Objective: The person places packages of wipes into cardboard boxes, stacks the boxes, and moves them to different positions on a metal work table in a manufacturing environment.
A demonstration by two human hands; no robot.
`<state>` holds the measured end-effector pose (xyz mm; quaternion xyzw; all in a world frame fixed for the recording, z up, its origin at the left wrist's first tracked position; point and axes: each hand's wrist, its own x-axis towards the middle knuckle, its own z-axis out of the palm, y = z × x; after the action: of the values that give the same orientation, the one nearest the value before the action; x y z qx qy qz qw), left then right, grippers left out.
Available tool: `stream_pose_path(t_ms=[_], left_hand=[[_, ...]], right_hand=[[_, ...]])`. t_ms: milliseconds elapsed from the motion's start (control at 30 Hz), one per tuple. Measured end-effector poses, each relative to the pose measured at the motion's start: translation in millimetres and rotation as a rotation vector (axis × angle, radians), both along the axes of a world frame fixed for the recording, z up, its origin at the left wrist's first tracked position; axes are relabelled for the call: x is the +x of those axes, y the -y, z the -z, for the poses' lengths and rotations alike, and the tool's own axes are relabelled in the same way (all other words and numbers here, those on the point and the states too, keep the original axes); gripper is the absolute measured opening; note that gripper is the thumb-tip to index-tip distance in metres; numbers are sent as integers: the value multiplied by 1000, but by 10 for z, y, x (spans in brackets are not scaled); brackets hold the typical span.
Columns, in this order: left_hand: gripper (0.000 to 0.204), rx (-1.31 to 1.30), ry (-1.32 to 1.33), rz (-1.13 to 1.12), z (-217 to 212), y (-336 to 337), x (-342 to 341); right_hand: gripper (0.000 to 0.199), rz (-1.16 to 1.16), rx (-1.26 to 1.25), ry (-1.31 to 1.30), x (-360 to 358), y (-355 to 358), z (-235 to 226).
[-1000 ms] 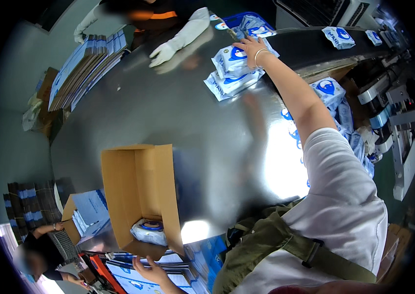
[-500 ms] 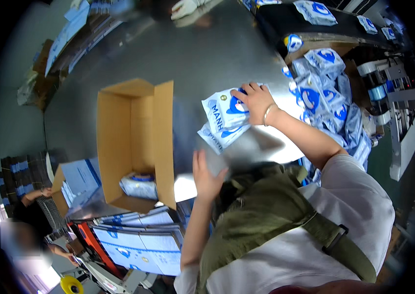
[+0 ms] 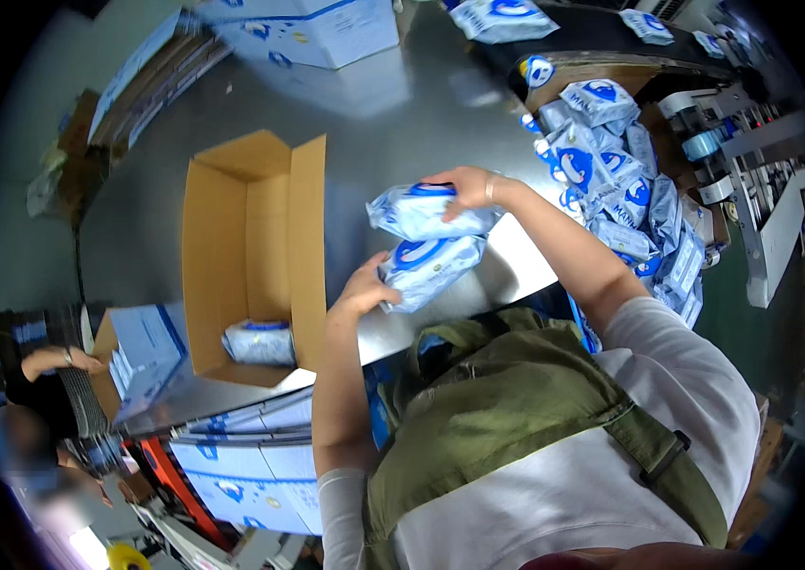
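Observation:
Two soft blue-and-white wipe packs are stacked above the steel table's near edge. My right hand [image 3: 464, 187] grips the upper pack [image 3: 421, 211] from above. My left hand [image 3: 362, 288] presses against the left end of the lower pack [image 3: 431, 268]. Just to their left lies an open cardboard box [image 3: 222, 237] on its side, with one pack [image 3: 258, 342] inside at its near end.
A heap of the same packs [image 3: 612, 180] lies to the right beside a machine [image 3: 754, 161]. More packs ride a dark conveyor [image 3: 602, 38] at the top. Printed cartons [image 3: 307, 33] stand at the far edge. Another person's hand [image 3: 51, 359] shows at lower left by flat cartons [image 3: 141, 351].
My right hand has brought the packs from the far pile toward the box. My left hand has come up from below the table's edge and met the lower pack.

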<state>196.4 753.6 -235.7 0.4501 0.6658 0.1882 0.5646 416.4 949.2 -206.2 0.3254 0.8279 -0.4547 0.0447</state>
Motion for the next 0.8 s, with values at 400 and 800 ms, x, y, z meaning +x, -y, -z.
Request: stream_pose_path(t_ms=[400, 800], left_hand=[[50, 3, -175, -452, 643, -191, 133], [70, 323, -1057, -149, -72, -510, 994]], right_hand=[[60, -220, -161, 91, -604, -174, 395], [63, 192, 610, -264, 500, -1639, 371]])
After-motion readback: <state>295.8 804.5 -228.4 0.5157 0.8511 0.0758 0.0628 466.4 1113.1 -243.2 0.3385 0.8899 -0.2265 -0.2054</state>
